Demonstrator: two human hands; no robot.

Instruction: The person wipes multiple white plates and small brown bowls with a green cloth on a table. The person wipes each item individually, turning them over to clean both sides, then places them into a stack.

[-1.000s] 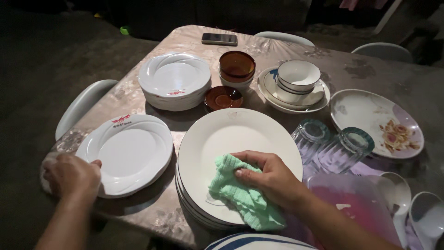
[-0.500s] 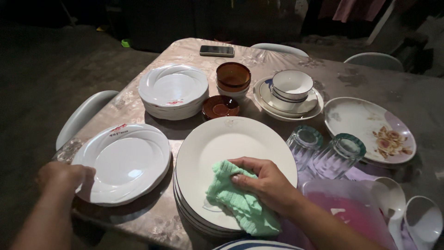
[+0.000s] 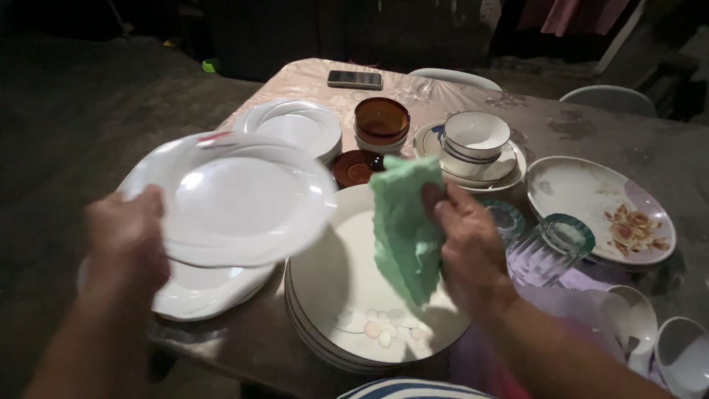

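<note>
Left hand (image 3: 125, 236): grip closed on the near rim of a white plate (image 3: 236, 199), held off the table (image 3: 576, 125) and tilted so its face turns toward the cloth. A second white plate (image 3: 203, 292) lies directly beneath it.

Right hand (image 3: 465, 244): fingers pinch a green cloth (image 3: 406, 222), raised and hanging loose above the stack of large plates (image 3: 354, 310), just beside the lifted plate, placed for wiping.

Behind: another plate stack (image 3: 299, 125), brown bowls (image 3: 380, 122), white bowls on saucers (image 3: 476, 137), a flowered plate (image 3: 598, 199), upturned glasses (image 3: 554, 247), probably left to drain, and a phone (image 3: 354, 79).
</note>
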